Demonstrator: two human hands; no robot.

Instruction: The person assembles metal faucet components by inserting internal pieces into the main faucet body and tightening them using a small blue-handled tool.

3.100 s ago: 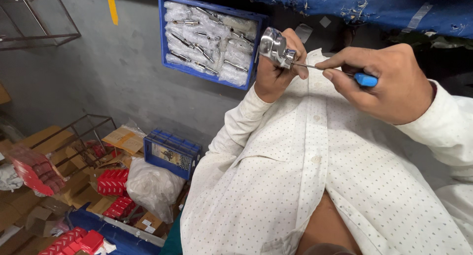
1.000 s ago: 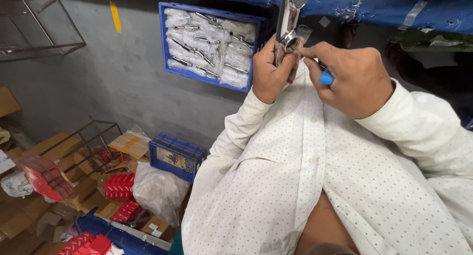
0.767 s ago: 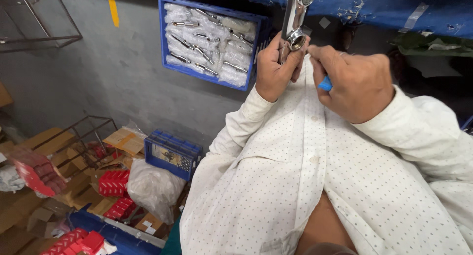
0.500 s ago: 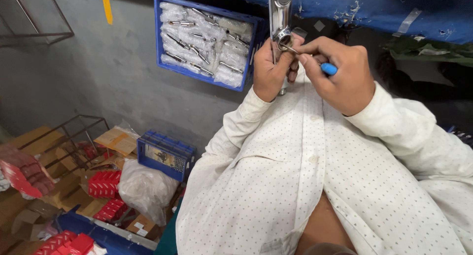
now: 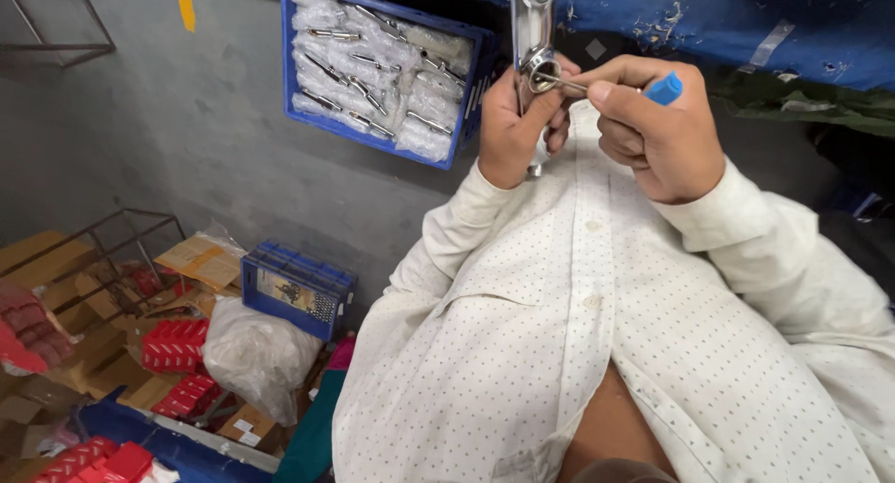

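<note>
My left hand (image 5: 511, 119) grips a long shiny metal fitting (image 5: 533, 31) and holds it upright in front of my chest. My right hand (image 5: 657, 133) pinches a small screwdriver with a blue handle (image 5: 664, 89). Its thin shaft (image 5: 559, 80) points left into the round opening on the fitting. Both hands are close together, just above my white dotted shirt (image 5: 597, 334). The fitting's top end runs out of the frame.
A blue crate (image 5: 382, 68) with several plastic-wrapped metal parts stands behind my left hand. Lower left lie a smaller blue crate (image 5: 296, 289), a white plastic bag (image 5: 256, 352), red boxes (image 5: 172, 343), cardboard and a metal wire frame (image 5: 112, 250). A blue surface (image 5: 746, 26) runs along the top right.
The fitting has been turned from lying sideways to standing upright, and both hands rose with it. The screwdriver tip stays at the fitting's opening.
</note>
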